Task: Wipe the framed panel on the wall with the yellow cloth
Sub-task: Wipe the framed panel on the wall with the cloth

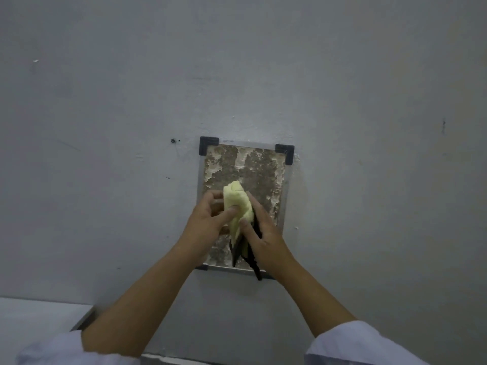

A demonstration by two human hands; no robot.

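The framed panel (253, 167) hangs on the grey wall, a metal frame with black corner pieces around a mottled, flaky brown and white surface. In front of its lower half is the yellow cloth (238, 204), bunched up, with dark strips hanging below it. My left hand (208, 219) holds the cloth from the left, thumb pressed on its front. My right hand (259, 230) grips it from the right, fingers curled round the cloth and the dark strips. Both hands cover the panel's lower middle.
The grey wall (369, 127) fills the view, with a small screw hole (173, 140) left of the panel's top. A white ledge or surface (39, 314) lies at the lower left. My light sleeves show at the bottom corners.
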